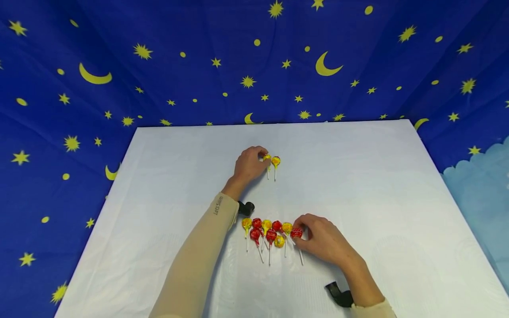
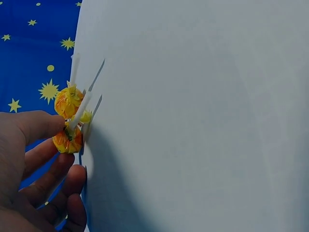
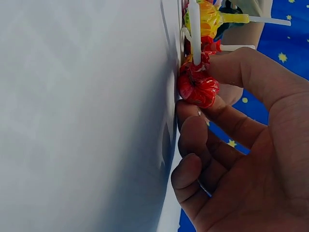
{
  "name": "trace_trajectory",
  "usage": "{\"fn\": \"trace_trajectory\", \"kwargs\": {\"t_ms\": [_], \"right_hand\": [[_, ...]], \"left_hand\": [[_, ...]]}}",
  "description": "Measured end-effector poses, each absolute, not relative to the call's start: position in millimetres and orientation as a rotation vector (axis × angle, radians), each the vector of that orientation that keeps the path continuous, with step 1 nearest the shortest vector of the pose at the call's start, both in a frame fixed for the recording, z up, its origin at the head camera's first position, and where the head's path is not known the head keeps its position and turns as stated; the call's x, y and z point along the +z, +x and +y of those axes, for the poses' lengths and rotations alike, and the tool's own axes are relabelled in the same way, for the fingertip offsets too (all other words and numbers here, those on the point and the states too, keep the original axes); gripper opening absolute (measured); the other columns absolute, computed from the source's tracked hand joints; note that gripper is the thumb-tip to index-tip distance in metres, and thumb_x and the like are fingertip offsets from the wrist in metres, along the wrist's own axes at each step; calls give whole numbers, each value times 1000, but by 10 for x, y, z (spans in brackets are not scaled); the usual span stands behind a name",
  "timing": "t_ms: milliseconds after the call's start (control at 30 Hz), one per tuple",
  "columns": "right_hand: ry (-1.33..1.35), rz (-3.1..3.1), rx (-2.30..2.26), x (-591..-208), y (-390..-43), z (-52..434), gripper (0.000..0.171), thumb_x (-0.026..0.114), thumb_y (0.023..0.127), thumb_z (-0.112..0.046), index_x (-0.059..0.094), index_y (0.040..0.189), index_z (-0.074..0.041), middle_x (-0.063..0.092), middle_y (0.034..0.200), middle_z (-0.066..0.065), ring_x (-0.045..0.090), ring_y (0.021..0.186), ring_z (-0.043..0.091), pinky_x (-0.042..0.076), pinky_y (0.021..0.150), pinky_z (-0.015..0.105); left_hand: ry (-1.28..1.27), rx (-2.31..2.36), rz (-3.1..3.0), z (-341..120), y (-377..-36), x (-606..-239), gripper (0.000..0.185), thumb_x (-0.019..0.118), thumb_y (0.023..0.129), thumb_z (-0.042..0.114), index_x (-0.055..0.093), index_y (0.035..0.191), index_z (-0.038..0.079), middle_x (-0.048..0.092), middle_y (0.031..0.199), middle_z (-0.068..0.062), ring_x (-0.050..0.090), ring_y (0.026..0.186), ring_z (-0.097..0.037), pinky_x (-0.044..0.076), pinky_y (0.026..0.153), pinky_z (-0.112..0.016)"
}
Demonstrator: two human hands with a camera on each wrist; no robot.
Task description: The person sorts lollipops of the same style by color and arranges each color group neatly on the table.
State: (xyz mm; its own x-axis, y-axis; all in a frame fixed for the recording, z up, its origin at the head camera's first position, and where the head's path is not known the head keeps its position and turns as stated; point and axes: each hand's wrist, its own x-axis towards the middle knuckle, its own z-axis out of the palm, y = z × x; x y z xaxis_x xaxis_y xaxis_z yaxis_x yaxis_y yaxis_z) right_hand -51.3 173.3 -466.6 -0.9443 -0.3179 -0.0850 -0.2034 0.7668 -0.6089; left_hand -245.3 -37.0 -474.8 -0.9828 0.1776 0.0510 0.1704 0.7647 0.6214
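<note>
My left hand (image 1: 261,157) reaches to the middle of the white table (image 1: 358,176) and pinches the head of a yellow lollipop (image 1: 267,157) between thumb and fingers. A second yellow lollipop (image 1: 275,161) lies just to its right, stick toward me. The left wrist view shows both yellow lollipops (image 2: 68,102) side by side, the nearer one (image 2: 67,141) at my thumb tip. Nearer me, my right hand (image 1: 301,232) pinches a red lollipop (image 1: 296,232) at the right end of a cluster of several red and yellow lollipops (image 1: 267,230). In the right wrist view the red lollipop (image 3: 199,90) sits between thumb and forefinger.
The table is covered in a white cloth (image 2: 203,121). A dark blue backdrop with yellow stars and moons (image 1: 199,66) hangs behind and beside it. Black wrist camera mounts (image 1: 246,207) (image 1: 339,295) sit on both forearms.
</note>
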Motion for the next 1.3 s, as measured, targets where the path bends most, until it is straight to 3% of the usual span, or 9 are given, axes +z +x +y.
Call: {"fn": "trace_trajectory", "kwargs": {"t_ms": [467,733,1300], "right_hand": [[-410,2773,-916,-4651,-524,1735,23,79,75,-27,68,95,-22,57,82,-15,49,66,7,41,60,27],[-413,2775,-917,-4657,-518,1731,23,80,75,-26,68,94,-22,57,81,-15,48,65,6,41,59,27],[-401,2773,-908,-4678,-503,1740,23,80,75,-29,68,94,-23,56,80,-16,48,64,5,41,58,26]], "left_hand": [[275,1021,2930,-423,-2429,-4685,30,69,89,30,68,114,14,63,105,-1,58,98,-17,44,86,-36],[288,1077,2894,-589,-2365,-4695,32,70,88,28,67,115,12,66,101,-1,58,88,-18,45,80,-37],[443,1038,2737,-925,-1859,-4600,26,66,91,33,69,110,16,65,93,7,57,80,-12,45,73,-35]]}}
